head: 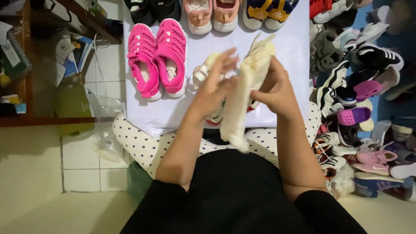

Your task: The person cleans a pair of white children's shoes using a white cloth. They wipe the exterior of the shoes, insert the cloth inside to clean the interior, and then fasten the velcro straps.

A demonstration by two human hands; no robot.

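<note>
Cream-coloured shoe (248, 82) held up at chest height, above the lap, over the near edge of a white sheet (286, 56) spread on the tiled floor. Right hand (272, 89) wrapped round the shoe's upper part from the right side, fingers closed on it. Left hand (215, 84) raised against the shoe's left side, fingers spread and blurred; whether gripping or only brushing, could not tell. Hands close together, the shoe between them. Shoe itself blurred, long axis near upright, lower end hanging toward polka-dot trousers (143, 145). Second pale shoe (203, 71) lying on the sheet just behind the left hand, partly hidden. Pair of bright pink shoes (158, 58) placed side by side on the sheet, well left of the hands. Along the far edge of the sheet: black pair (151, 11), salmon-pink pair (212, 15), blue-and-yellow pair (266, 13). Large loose heap of mixed shoes (359, 108) piled off the sheet at right. Clear plastic bag (104, 125) on the floor at left, beside a wooden shelf (26, 78) cluttered with papers.
</note>
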